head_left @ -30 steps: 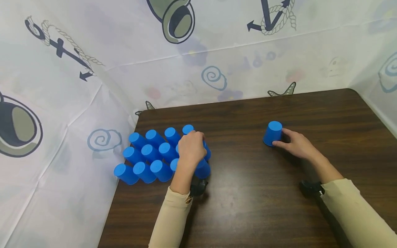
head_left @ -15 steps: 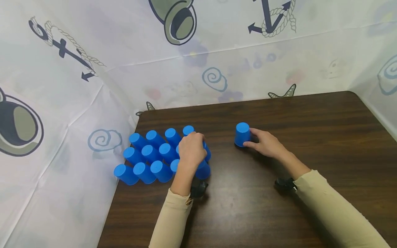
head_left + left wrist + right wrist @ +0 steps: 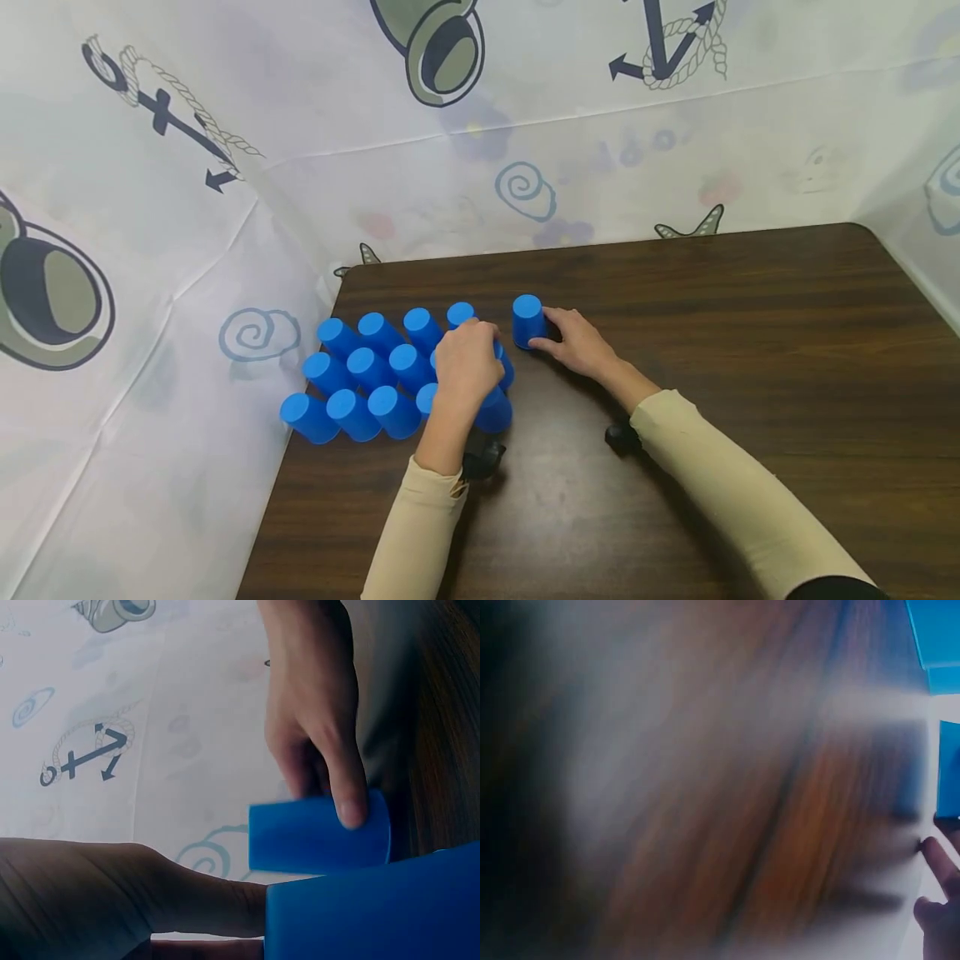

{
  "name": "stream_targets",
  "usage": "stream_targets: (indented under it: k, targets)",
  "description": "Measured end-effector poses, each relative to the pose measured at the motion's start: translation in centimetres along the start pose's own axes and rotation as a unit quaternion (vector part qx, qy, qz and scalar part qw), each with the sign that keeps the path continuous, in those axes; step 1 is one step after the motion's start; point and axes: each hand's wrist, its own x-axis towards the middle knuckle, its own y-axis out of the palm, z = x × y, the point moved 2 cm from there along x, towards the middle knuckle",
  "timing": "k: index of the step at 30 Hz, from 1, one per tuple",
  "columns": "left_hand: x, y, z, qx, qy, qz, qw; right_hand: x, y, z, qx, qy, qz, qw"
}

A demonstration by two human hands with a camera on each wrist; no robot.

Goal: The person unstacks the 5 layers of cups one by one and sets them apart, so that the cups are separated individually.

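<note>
My right hand (image 3: 581,342) holds an upside-down blue plastic cup (image 3: 528,320) from its right side, thumb and fingers spread around it. In the left wrist view, that hand's thumb (image 3: 349,806) lies along the side of this cup. My left hand (image 3: 467,362) is at the right end of a block of upside-down blue cups (image 3: 390,408), its fingers curled downward. Up close in the left wrist view, it meets the flat base end of a large blue cup (image 3: 375,915); its fingertips are hidden. Cups beneath the left hand are partly covered.
The cups stand in three rows on the left of a dark wood-grain table (image 3: 712,333). A white cloth (image 3: 630,167) with sea prints hangs behind and at both sides. Dark wrist cameras (image 3: 483,458) sit under both wrists. The right wrist view is mostly blurred.
My right hand has moved left across the table with its cup, from the right-hand side to close beside the rows. My left hand stays at the cups.
</note>
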Motion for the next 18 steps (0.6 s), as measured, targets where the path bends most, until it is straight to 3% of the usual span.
stream_targets:
  k: [8,18]
  targets:
    - [0.0,0.2,0.0,-0.003,0.000,-0.003,1.0000,1.6,1.7,0.8,-0.015,-0.031,-0.011,0.9994]
    - [-0.1,0.1,0.0,-0.001,-0.003,-0.003,1.0000,2.3,1.9,2.6,-0.065,-0.007,0.011,0.9978]
